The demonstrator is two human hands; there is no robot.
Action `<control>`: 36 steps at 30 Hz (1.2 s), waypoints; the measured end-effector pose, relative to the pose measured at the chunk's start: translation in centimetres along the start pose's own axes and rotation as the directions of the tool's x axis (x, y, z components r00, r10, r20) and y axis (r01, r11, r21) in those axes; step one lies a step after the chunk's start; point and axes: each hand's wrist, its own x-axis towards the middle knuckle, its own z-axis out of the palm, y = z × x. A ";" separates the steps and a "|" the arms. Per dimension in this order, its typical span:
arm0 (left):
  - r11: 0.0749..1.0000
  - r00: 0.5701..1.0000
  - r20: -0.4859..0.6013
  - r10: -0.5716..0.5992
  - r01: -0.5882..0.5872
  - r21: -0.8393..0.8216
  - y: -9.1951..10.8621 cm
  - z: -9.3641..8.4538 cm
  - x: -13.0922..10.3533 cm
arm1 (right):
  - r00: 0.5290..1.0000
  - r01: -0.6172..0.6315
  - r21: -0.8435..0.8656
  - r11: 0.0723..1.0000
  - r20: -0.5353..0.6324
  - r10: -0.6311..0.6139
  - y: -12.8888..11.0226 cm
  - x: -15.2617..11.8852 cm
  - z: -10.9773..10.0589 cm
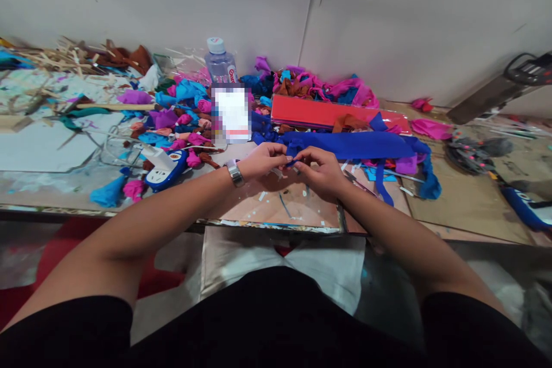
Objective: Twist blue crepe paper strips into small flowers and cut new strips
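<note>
In the head view my left hand, with a metal watch on its wrist, and my right hand meet over the front of the table. Both have their fingertips pinched on a small gathered piece of dark blue crepe paper. Right behind my hands lies a long flat blue strip of similar material. Whether the held piece joins that strip I cannot tell. A narrow blue ribbon end hangs down beside my right forearm.
Crumpled pink, blue and purple pieces cover the table behind my hands. A plastic bottle and a blurred-out phone stand among them. A red packet lies at the back. Left are a blue power strip and pliers.
</note>
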 end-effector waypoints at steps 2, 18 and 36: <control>1.000 1.000 0.006 0.003 -0.003 0.000 0.1 0.0 0.0 | 1.000 -0.011 0.019 1.000 -0.009 0.011 -0.1 0.0 0.0; 0.999 0.995 -0.086 0.041 -0.039 0.026 -0.5 -0.1 0.2 | 0.995 -0.086 0.191 0.978 -0.035 0.094 0.3 -0.4 0.3; 0.989 0.994 0.005 0.105 -0.105 0.102 -0.4 0.0 0.1 | 0.993 -0.029 0.154 0.988 -0.109 0.046 0.5 0.0 0.3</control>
